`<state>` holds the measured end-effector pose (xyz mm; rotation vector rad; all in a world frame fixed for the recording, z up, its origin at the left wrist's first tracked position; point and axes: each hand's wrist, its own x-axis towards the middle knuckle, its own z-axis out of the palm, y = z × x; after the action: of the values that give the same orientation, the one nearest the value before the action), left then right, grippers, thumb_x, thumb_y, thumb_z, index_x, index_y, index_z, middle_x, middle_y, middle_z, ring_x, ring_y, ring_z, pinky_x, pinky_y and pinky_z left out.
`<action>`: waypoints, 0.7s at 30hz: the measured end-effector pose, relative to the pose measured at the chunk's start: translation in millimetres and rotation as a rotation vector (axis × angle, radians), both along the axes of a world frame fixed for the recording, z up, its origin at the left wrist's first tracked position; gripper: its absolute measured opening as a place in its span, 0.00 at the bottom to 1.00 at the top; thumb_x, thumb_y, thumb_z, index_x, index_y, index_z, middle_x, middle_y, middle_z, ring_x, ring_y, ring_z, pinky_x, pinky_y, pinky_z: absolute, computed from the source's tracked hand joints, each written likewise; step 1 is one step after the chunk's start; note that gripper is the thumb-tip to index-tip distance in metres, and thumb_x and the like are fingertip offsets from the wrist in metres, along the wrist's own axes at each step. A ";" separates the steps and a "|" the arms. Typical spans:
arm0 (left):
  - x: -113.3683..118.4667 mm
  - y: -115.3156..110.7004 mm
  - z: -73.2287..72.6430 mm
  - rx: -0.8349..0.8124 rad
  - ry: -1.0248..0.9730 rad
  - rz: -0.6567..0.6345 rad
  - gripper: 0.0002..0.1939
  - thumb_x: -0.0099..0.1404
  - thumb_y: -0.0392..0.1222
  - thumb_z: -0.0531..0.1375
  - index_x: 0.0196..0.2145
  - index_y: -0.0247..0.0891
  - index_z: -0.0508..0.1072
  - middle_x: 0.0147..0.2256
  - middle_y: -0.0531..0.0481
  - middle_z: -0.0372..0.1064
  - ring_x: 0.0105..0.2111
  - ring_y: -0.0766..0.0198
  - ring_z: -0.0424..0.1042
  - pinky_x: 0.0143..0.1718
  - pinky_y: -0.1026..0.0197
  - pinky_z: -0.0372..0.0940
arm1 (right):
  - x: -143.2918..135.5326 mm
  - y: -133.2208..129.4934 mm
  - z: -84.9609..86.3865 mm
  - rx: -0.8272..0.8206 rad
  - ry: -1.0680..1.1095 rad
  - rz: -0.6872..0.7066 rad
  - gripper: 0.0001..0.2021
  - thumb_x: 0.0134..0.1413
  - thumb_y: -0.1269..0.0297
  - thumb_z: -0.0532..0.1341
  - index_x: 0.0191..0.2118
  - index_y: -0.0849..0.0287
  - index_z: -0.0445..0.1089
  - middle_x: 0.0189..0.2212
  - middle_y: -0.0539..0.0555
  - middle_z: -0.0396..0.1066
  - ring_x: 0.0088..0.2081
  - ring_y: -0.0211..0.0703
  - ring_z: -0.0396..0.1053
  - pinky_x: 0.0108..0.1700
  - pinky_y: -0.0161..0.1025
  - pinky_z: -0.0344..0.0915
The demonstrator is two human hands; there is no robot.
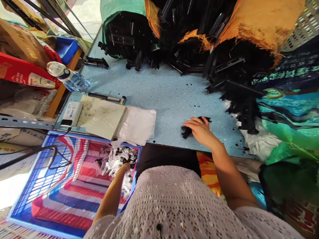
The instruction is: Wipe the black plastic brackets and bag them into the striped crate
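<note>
On the blue speckled table (171, 93), my right hand (200, 130) lies over a small black plastic part (186, 131), its fingers curled onto it. Parts of that piece stick out on both sides of the fingers. My left hand (126, 167) reaches down into a blue crate (47, 205) at the lower left, among clear bags (117, 157) that seem to contain dark pieces. Its fingers are hidden there. A stack of clear thin plastic bags (139, 124) lies at the table's near edge, left of my right hand.
Black plastic parts (136, 36) spill from a green sack (119, 8) and orange sacks (264, 23) along the back. A notebook (102, 114), a black pen-like tool (104, 97), a white box (72, 114) and a water bottle (72, 79) occupy the left.
</note>
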<state>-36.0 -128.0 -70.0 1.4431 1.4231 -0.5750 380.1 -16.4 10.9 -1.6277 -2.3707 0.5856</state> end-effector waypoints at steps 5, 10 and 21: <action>5.8 33.9 41.9 -0.006 -0.259 0.127 0.14 0.74 0.46 0.56 0.50 0.35 0.74 0.41 0.45 0.77 0.39 0.60 0.79 0.44 0.57 0.74 | -16.0 -21.8 3.8 0.053 0.136 -0.070 0.17 0.63 0.70 0.51 0.49 0.54 0.75 0.62 0.59 0.69 0.70 0.58 0.55 0.67 0.64 0.55; 63.0 94.3 82.6 0.769 -0.395 0.447 0.12 0.69 0.48 0.61 0.44 0.36 0.73 0.41 0.42 0.75 0.39 0.56 0.78 0.41 0.56 0.72 | -21.2 -33.0 4.5 -0.107 -0.117 -0.470 0.31 0.63 0.45 0.59 0.60 0.66 0.65 0.55 0.73 0.69 0.55 0.68 0.70 0.52 0.58 0.69; 41.4 131.4 66.7 0.611 -0.727 0.949 0.16 0.50 0.49 0.72 0.26 0.36 0.72 0.22 0.56 0.64 0.22 0.70 0.61 0.25 0.65 0.54 | -59.8 -12.8 3.0 -0.833 1.325 -0.414 0.26 0.46 0.46 0.73 0.46 0.55 0.72 0.45 0.56 0.77 0.41 0.48 0.77 0.47 0.48 0.74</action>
<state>5.4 3.5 -3.3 1.0256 1.4909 0.9542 320.3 -29.2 13.8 -1.1504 -0.8109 1.9008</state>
